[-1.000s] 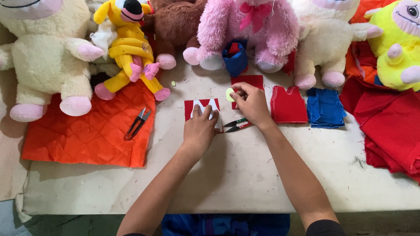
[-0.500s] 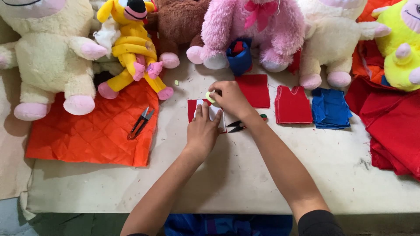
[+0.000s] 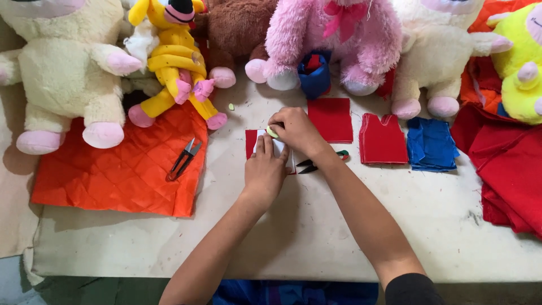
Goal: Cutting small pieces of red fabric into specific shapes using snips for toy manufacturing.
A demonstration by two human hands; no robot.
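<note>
My left hand lies flat on a white paper pattern that sits on a small red cloth piece at the table's middle. My right hand pinches a small pale green chalk against the top edge of that pattern. Scissors with green and red handles lie just right of my hands, partly under my right wrist. The pattern is mostly hidden by both hands.
Red square cloth, red vest-shaped stack and blue stack lie to the right. Orange quilted fabric with thread snips lies left. Plush toys line the back; red fabric is heaped at the right edge.
My right hand moved left from beside the red square to the pattern's top edge, carrying the chalk. My left hand stayed pressed on the pattern.
</note>
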